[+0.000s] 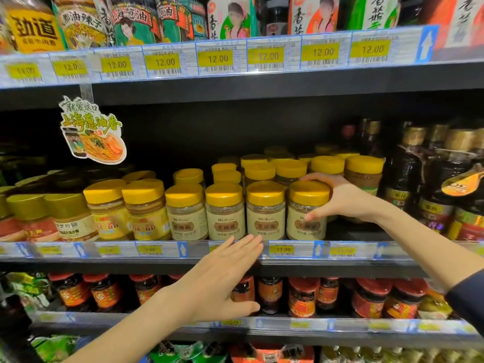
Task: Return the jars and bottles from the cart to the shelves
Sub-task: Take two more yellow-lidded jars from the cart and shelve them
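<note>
A yellow-lidded jar with a cream label [307, 210] stands upright at the front of the middle shelf [288, 258], at the right end of a row of like jars [225, 210]. My right hand [337, 197] wraps around its right side, fingers over the lid's back edge and thumb on the label. My left hand [222, 276] hovers flat and empty in front of the shelf's price strip, just below the row, fingers apart. The cart is out of view.
More yellow-lidded jars [364, 174] stand behind and to the right, leaving a gap at the front. Dark sauce bottles [419, 179] fill the far right. Red-lidded jars [372, 297] line the shelf below. A paper promo tag [91, 129] hangs from the upper shelf at left.
</note>
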`<action>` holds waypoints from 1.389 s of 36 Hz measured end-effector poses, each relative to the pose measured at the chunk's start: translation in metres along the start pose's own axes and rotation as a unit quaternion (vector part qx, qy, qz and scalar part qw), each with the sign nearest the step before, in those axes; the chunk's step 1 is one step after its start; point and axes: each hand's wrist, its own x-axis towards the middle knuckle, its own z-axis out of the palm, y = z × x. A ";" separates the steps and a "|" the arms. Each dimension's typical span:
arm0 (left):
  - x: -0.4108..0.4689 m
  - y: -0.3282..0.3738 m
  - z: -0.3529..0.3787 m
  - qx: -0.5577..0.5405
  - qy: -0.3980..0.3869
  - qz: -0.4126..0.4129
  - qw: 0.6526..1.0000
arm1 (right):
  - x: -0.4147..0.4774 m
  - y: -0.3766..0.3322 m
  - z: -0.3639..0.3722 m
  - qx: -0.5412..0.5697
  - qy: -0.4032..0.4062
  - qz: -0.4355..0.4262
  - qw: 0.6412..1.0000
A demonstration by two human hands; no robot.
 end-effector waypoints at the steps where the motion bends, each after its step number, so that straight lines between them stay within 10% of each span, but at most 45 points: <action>1: 0.000 0.000 0.000 -0.002 -0.004 -0.001 1.000 | 0.001 0.000 -0.001 0.000 -0.006 -0.002 1.000; 14: 0.001 0.002 -0.007 -0.007 -0.031 -0.003 0.999 | 0.003 -0.006 -0.007 -0.021 -0.086 0.020 0.996; 28: -0.015 -0.008 -0.026 -0.069 -0.029 0.028 0.997 | -0.076 -0.055 0.010 -0.295 0.036 -0.030 0.954; 40: -0.129 -0.068 -0.054 -0.044 -0.095 0.005 0.995 | -0.116 -0.117 0.145 -0.401 -0.093 0.000 0.911; 50: -0.331 -0.152 -0.065 -0.045 -0.131 -0.187 0.973 | -0.035 -0.212 0.311 -0.386 -0.212 -0.160 0.884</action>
